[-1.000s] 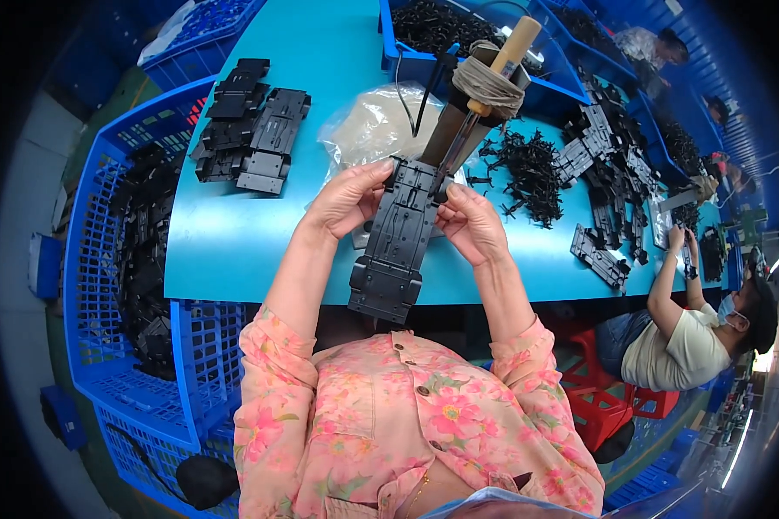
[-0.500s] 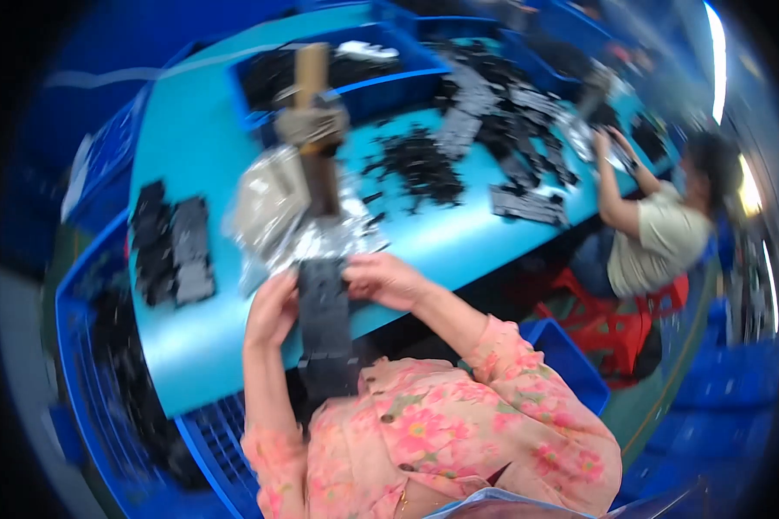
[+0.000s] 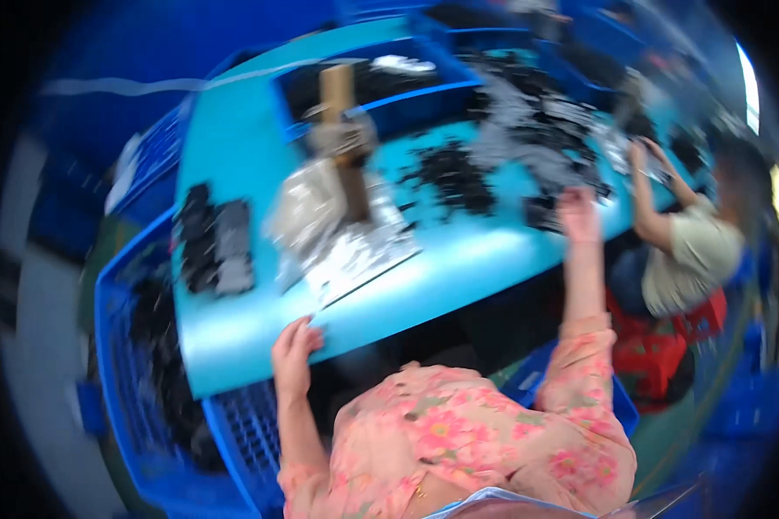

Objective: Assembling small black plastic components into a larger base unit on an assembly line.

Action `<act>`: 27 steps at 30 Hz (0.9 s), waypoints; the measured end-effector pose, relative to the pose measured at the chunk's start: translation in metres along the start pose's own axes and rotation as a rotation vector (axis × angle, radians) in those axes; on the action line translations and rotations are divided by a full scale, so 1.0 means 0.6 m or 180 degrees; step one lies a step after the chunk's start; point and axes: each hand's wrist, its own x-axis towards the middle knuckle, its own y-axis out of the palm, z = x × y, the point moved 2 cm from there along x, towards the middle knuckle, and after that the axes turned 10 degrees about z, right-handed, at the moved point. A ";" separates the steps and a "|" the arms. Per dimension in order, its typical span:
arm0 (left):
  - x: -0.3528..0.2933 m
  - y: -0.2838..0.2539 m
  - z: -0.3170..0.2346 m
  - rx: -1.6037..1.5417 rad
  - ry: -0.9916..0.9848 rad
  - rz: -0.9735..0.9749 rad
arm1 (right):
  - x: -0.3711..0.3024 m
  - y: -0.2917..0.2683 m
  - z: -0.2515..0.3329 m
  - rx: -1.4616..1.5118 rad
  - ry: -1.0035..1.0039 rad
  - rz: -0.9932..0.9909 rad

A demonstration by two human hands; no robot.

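My left hand (image 3: 295, 353) hovers at the near edge of the turquoise table (image 3: 234, 333), its fingers loosely bent and apart with nothing visible in them. Farther out on the right, my right hand (image 3: 578, 214) reaches over the table beside stacked black flat pieces (image 3: 542, 214). Motion blurs its fingers, so whether they touch or grip a piece is unclear. Between my hands, back on the table, a wooden post (image 3: 337, 93) rises with wrapping tied round it. Clear plastic bags (image 3: 307, 208) and a shiny silver sheet (image 3: 363, 264) lie at its foot.
Two rows of black parts (image 3: 234, 246) lie on the table's left. Loose small black pieces (image 3: 454, 177) are heaped mid-table, before a blue bin (image 3: 424, 104). Blue crates (image 3: 112, 346) stand at the left edge. A co-worker (image 3: 692, 251) sits at the right near a red stool (image 3: 645, 359).
The black jointed piece both hands held is out of sight. My left hand dropped lower; my right hand swung out to the stacked pieces. The view shifted, moving the table rightward.
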 end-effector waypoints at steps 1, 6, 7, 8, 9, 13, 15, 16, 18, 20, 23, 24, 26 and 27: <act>0.012 -0.003 0.007 -0.0005 0.0102 0.0175 | 0.017 -0.038 0.034 0.0092 -0.0349 -0.0039; 0.021 -0.010 -0.027 0.0861 0.0767 -0.0513 | 0.103 -0.184 0.099 -0.0209 -0.0592 -0.1559; 0.029 -0.022 -0.033 0.1178 0.0989 -0.0744 | 0.105 -0.177 0.086 -0.0210 -0.0393 -0.1573; 0.039 -0.031 -0.052 0.1784 0.1236 -0.1023 | 0.097 -0.130 0.057 -0.0386 -0.0309 -0.1583; 0.051 -0.040 -0.074 0.2391 0.1484 -0.1245 | 0.074 -0.082 0.032 -0.0573 -0.0275 -0.1612; 0.159 -0.107 -0.090 0.4374 0.1914 -0.1738 | 0.001 0.021 -0.086 -0.1988 0.0576 -0.0316; 0.165 -0.117 -0.079 0.5168 0.1454 -0.1940 | -0.030 0.079 -0.141 -0.3423 0.1020 -0.0493; 0.164 -0.120 -0.068 0.5355 0.1348 -0.1860 | -0.042 0.094 -0.160 -0.3860 0.0971 -0.0091; 0.169 -0.124 -0.058 0.5463 0.1373 -0.1697 | -0.058 0.100 -0.175 -0.4754 0.0755 0.0195; 0.178 -0.118 -0.054 0.5343 0.1520 -0.1516 | -0.066 0.121 -0.187 -0.5376 0.0377 0.0368; 0.169 -0.104 -0.073 0.4986 0.1742 -0.1502 | -0.064 0.137 -0.209 -0.5473 0.0054 0.0560; 0.167 -0.102 -0.077 0.4506 0.1659 -0.1376 | -0.062 0.148 -0.220 -0.5529 0.0101 0.0736; 0.150 -0.099 -0.096 0.3483 0.1424 -0.1184 | -0.055 0.164 -0.251 -0.5548 0.0069 0.0896; 0.135 -0.093 -0.103 0.3494 0.1398 -0.1214 | -0.053 0.164 -0.260 -0.5526 0.0089 0.0928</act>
